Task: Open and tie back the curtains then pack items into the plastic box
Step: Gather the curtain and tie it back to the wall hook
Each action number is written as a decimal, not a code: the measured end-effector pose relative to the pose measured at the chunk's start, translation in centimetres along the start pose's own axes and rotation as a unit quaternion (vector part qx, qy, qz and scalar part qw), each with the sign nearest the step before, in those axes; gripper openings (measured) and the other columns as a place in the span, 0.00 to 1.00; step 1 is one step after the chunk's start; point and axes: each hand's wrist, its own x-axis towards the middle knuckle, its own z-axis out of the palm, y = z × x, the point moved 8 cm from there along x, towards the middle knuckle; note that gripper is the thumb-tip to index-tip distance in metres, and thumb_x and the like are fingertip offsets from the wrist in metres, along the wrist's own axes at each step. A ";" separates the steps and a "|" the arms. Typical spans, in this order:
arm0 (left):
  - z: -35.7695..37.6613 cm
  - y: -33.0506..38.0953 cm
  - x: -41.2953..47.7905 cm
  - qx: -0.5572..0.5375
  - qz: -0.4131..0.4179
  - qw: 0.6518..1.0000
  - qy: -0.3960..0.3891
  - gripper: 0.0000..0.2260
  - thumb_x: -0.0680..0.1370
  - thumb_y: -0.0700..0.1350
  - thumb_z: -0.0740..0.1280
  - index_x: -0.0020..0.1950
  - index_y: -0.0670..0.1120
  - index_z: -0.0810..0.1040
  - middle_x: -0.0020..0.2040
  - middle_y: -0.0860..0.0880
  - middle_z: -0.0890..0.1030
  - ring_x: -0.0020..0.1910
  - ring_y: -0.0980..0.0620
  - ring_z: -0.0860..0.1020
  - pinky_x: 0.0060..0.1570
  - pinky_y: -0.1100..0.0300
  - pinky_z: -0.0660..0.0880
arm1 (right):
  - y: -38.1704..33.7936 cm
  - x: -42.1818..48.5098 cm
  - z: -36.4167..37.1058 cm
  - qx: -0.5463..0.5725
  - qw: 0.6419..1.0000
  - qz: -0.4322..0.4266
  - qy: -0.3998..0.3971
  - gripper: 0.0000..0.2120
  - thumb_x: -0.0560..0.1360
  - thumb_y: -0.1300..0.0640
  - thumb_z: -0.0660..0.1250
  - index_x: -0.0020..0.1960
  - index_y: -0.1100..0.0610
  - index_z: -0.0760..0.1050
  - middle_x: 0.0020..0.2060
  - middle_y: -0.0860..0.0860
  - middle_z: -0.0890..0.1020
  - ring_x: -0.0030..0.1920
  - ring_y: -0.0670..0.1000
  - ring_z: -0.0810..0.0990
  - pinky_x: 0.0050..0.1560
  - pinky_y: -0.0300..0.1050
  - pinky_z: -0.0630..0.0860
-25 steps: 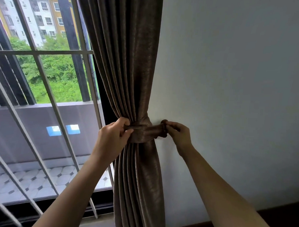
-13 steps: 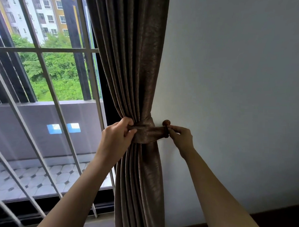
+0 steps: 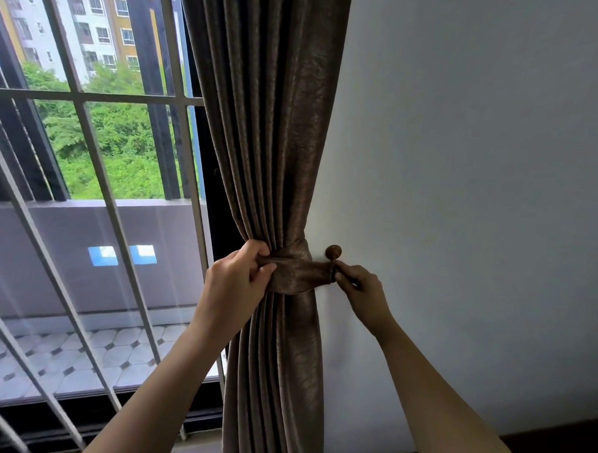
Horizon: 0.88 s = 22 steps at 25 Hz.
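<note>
Both hands grip the tieback (image 3: pixel 297 272) btwn them: left hand (image 3: pixel 235 281) w/ curtain (image 3: pixel 277 139), right hand (image 3: pixel 360 290) pinching its end.

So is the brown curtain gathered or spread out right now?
Gathered. The brown pleated curtain is cinched by a matching fabric tieback beside the round wooden wall knob, leaving the barred window uncovered.

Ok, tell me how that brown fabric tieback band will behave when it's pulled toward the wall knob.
The brown fabric tieback band is probably floppy: it creases where the left hand pinches it. It likely sags without tension. The gathered brown curtain looks heavy and may push back.
</note>
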 end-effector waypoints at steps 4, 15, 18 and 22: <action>0.2 0.1 -0.1 -0.015 0.004 1.000 0.007 0.09 0.69 0.34 0.74 0.47 0.37 0.78 0.31 0.56 0.71 0.30 0.70 0.68 0.35 0.82 0.66 | 0.1 0.1 0.1 -0.013 1.000 -0.011 -0.024 0.14 0.76 0.62 0.65 0.61 0.57 0.78 0.49 0.49 0.80 0.49 0.47 0.78 0.52 0.32 0.72; 1.0 0.5 0.1 -0.017 0.039 0.999 -0.008 0.09 0.69 0.35 0.74 0.48 0.39 0.78 0.33 0.58 0.70 0.30 0.72 0.68 0.36 0.83 0.66 | 1.5 -0.4 0.4 0.076 0.984 0.055 0.150 0.16 0.68 0.63 0.74 0.45 0.51 0.68 0.41 0.49 0.78 0.41 0.49 0.79 0.40 0.38 0.77; 1.2 0.3 0.0 -0.020 0.040 0.999 -0.008 0.09 0.70 0.35 0.73 0.49 0.39 0.78 0.33 0.58 0.70 0.31 0.72 0.68 0.36 0.83 0.66 | 0.5 0.3 0.1 0.011 0.986 0.054 0.157 0.13 0.70 0.65 0.72 0.47 0.54 0.70 0.37 0.46 0.77 0.37 0.47 0.78 0.41 0.39 0.76; 0.9 0.2 -0.8 -0.035 0.064 0.997 0.015 0.10 0.72 0.37 0.72 0.51 0.41 0.74 0.33 0.57 0.70 0.30 0.71 0.69 0.34 0.81 0.66 | -0.7 1.6 -0.7 -0.070 0.992 0.049 0.089 0.09 0.71 0.66 0.69 0.48 0.55 0.75 0.43 0.50 0.80 0.42 0.49 0.78 0.42 0.36 0.71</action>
